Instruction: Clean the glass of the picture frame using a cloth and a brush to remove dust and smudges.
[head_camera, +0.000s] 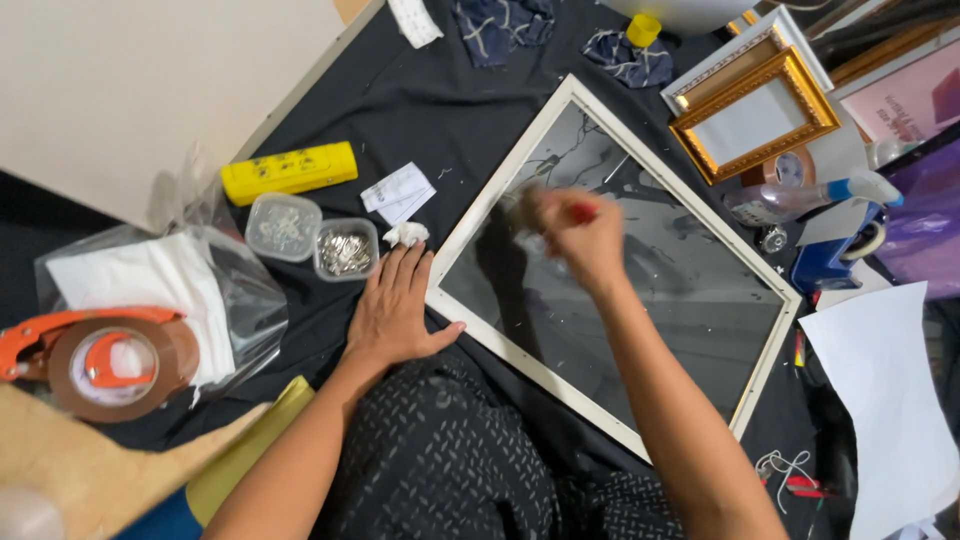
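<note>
The left hand (395, 310) lies flat and open on the black cloth (420, 110), touching the near left edge of the big white frame (500, 180). The right hand (580, 235) is closed around a red-handled brush (525, 205) on the glass (650, 300) near the far corner. It looks blurry. Two small tubs (315, 240) sit just left. The glass has open room to the right.

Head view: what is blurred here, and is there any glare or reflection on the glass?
Head view: the right hand and the red-handled tool it grips are motion-blurred; the left hand, flat beside the white picture frame, is sharp; the frame's glass shows dim reflections but no harsh glare.
</note>
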